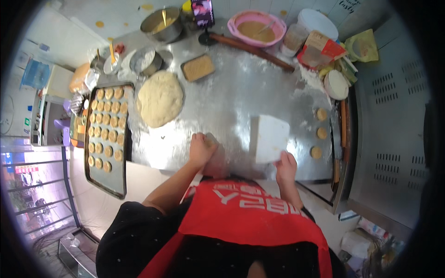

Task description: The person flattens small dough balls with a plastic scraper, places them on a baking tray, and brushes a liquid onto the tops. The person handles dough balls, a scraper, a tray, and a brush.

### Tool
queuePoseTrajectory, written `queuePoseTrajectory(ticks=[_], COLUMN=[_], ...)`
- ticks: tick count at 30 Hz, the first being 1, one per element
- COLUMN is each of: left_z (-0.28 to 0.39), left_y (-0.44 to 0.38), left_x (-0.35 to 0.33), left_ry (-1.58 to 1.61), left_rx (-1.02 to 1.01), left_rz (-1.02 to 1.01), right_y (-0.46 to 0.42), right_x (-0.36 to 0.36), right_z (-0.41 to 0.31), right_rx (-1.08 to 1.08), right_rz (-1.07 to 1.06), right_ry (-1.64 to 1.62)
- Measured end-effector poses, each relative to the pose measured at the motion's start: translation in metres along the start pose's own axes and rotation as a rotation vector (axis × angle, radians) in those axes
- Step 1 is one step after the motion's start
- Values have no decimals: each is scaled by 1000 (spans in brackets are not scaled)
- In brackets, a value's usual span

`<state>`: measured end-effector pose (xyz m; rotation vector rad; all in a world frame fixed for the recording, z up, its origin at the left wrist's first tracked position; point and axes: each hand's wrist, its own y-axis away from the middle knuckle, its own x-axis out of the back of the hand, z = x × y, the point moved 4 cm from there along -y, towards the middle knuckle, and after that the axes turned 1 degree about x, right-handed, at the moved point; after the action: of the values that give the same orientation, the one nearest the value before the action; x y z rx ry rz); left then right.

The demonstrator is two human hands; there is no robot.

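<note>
My left hand [201, 150] is curled low over the steel table [222, 100], near its front edge. A small tan piece [209, 142], seemingly dough, shows between thumb and fingers, mostly hidden. In my right hand [286, 167] is a white dough scraper [273, 139], pinched at its near right corner and tilted above the steel. Left of centre lies a large pale mound of dough [160, 99]. Three small dough rounds [321, 133] sit in a column by the right edge. At the left, a dark-rimmed baking tray [121, 180] bears several rows of browned-top rounds [108, 120].
Behind the dough stand a metal bowl of flour [146, 60] and a rectangular tin of tan crumbs or seeds [198, 68]. A wooden rolling pin [253, 52], a pink basin [257, 29], a deep metal pot [161, 26] and a phone on a stand [203, 14] line the back.
</note>
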<state>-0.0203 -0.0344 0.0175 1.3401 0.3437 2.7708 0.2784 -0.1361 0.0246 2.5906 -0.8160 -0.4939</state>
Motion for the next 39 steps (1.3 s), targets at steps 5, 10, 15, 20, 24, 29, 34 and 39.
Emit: queuePoseTrajectory(ticks=[5,10,15,20,24,29,34,39], left_z=[-11,-52,-53,-56,-57,-57,-88,-70], left_y=[18,16,37,52,60,56,21,-20], left_x=[3,16,60,33,21,31,29,-9], left_ry=[-77,123,-68,-286,-310,-195,516,331], left_rx=[-372,-348,-694,-701,-667,-650,112,99], left_rz=[47,19,69,-187,-159,-74,43,-163], right_y=[-17,-6,10,3,0,-3,-20,-30], right_x=[-45,-95,-143,-147,-143,-144,-98,-57], right_z=[38,62,97,121,121,108,66,47], right_rx=[-14,-211,-303,-280,-191,-152,-137,-133], right_rz=[-112,-280,-502,-465,-482,-455,-209,-111], right_ry=[103,228,264,514,778,645,184,214])
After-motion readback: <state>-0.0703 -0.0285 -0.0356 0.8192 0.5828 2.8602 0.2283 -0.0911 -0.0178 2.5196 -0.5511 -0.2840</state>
